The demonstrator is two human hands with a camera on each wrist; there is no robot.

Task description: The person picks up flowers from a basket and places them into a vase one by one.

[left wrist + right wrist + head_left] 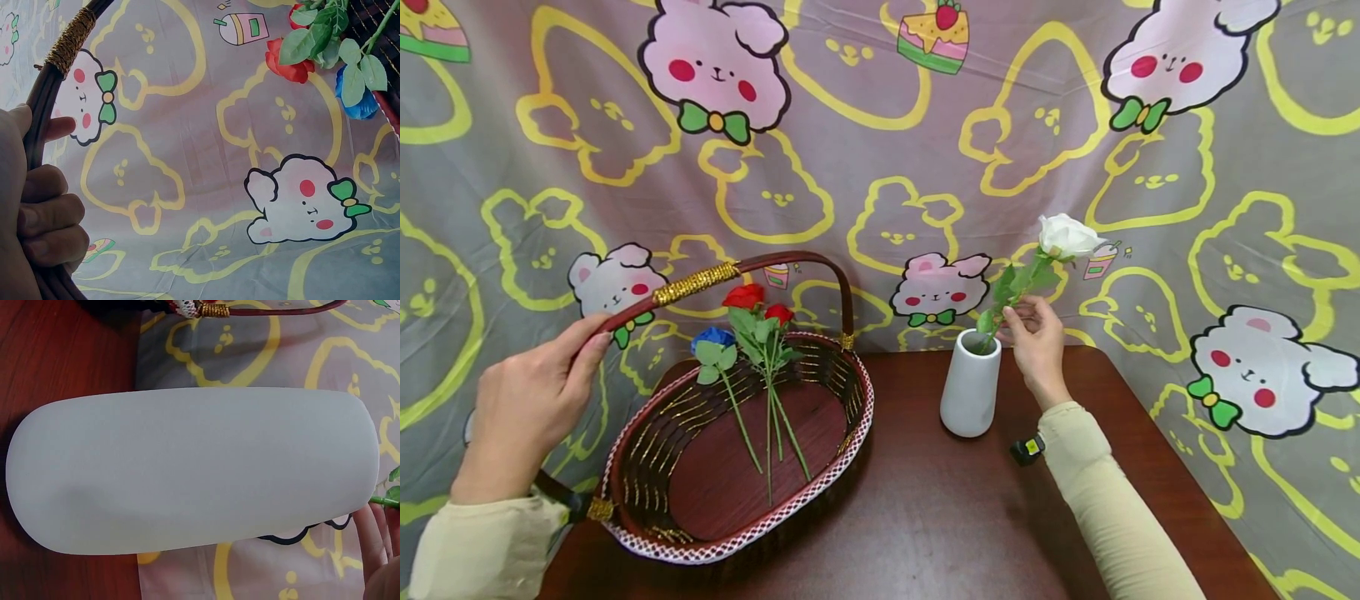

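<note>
1. Governing relation: we judge it to be stem to mouth. The white fabric-like rose with a green leafy stem (1037,271) slants from the mouth of the smooth white tapered vase (972,387) up and right to its bloom.
2. Right hand (1037,333): nearer to the vase, just right of its mouth. We find thumb and fingers closed in a pinch on the stem. The stem reaches into the mouth; we cannot tell how deep.
3. Left hand (538,400): well apart from the vase, at far left of it. Its fingers are wrapped around the brown arched handle with gold binding (695,284).
4. That handle belongs to the dark woven oval basket with a red-and-white rim (871,396), left of the vase. In it we note red roses (744,297) and a blue rose (713,336), blooms toward the far side.
5. Surface: glossy reddish-brown wood (910,517), carrying basket and upright vase.
6. Room: grey cartoon-printed cloth (865,125) hangs beyond the far edge; we see nothing behind it.
</note>
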